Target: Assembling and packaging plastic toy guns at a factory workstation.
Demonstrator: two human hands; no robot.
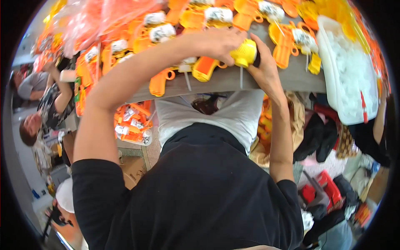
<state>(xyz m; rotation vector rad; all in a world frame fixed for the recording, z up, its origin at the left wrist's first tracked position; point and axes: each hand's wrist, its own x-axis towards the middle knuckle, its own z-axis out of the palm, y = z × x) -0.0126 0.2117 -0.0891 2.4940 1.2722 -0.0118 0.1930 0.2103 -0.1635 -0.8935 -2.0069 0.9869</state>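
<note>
Over the near edge of the table, a yellow, rounded toy-gun part (pixel 244 53) with a grid of dimples is held between both hands. My right hand (pixel 264 66) wraps its right side, where a dark round end shows. From the left, my left hand (pixel 218 43) reaches across it, thumb against the yellow side and fingers over the top. The rest of that piece is hidden under the fingers. A thin white tube (pixel 241 78) hangs below it. Close by on the left lies an orange and yellow toy gun (pixel 205 68); another orange toy gun (pixel 284 50) lies to the right.
Several toy guns with white-wrapped cylinders cover the grey table (pixel 306 81). A white bin (pixel 326 66) of clear plastic pieces stands at the right edge. Pink plastic bags (pixel 104 21) lie far left. Below, a tub (pixel 146 137) holds orange parts. Another person (pixel 56 98) works at left.
</note>
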